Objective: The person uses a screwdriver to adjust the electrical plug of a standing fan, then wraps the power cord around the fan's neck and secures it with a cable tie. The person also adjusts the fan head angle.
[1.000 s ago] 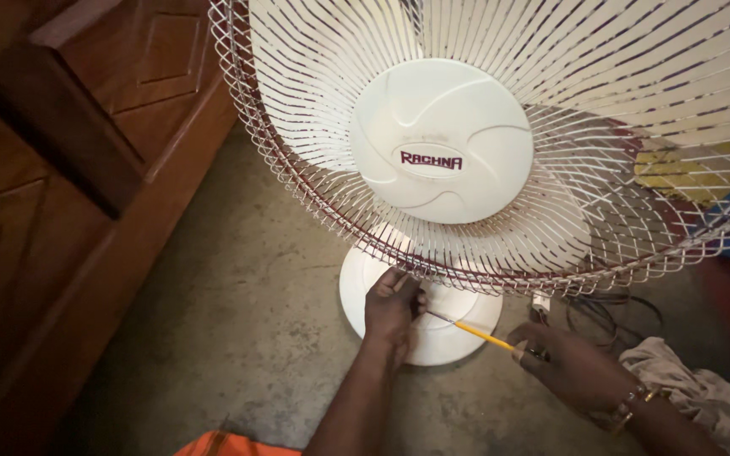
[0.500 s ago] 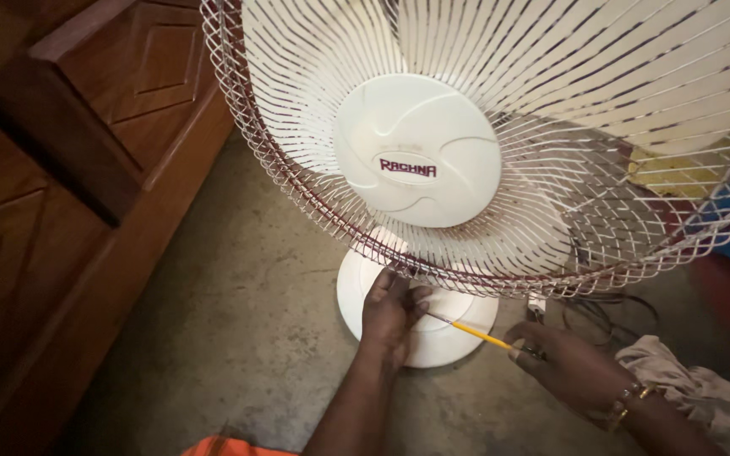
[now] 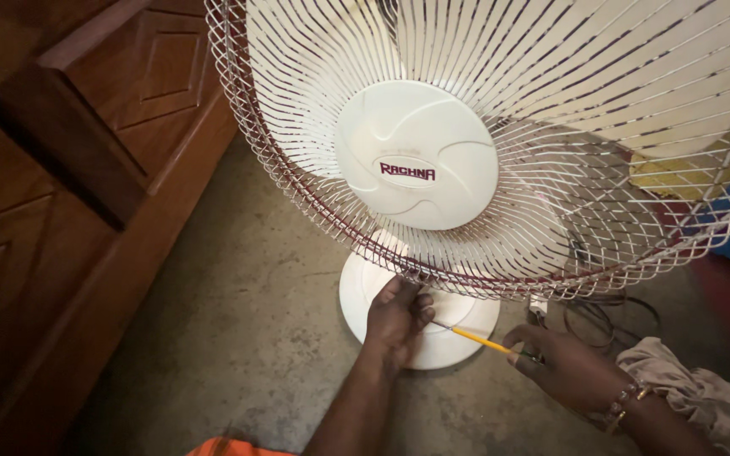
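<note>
Fingers of the left hand (image 3: 394, 317) are pressed against the lower rim of the fan guard (image 3: 500, 279), at six o'clock from the hub. A yellow screwdriver (image 3: 479, 339) is gripped by the right hand (image 3: 563, 367), tip aimed at ten o'clock over the round base (image 3: 365, 291).

Fan grille (image 3: 635, 110): white wire, radial ribs, maroon rim band. Hub cap (image 3: 416, 156): cream with maroon lettering. Round base (image 3: 365, 291): cream. Screwdriver (image 3: 476, 339): yellow shaft. Wooden cabinet (image 3: 61, 169): dark brown, diamond panels. Concrete floor (image 3: 247, 321): mottled grey.
</note>
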